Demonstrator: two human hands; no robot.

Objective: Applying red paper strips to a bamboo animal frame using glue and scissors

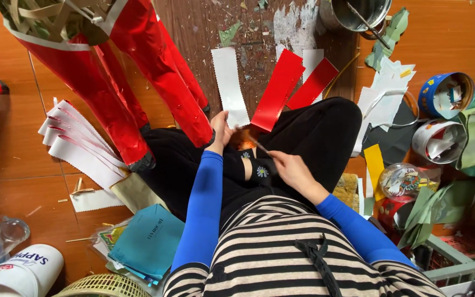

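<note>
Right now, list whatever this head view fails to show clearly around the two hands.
- Brush tip: blurred below the red strip, beside the left hand.
- Thin handle in the right hand: too small to identify.
- Metal pot: cut off by the top edge.
- Red cones: tops cut off by the top edge.

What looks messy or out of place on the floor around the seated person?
Torn paper scraps and dried white smears litter the dark wooden board ahead, and loose white serrated paper strips lie fanned untidily on the orange floor.
</note>
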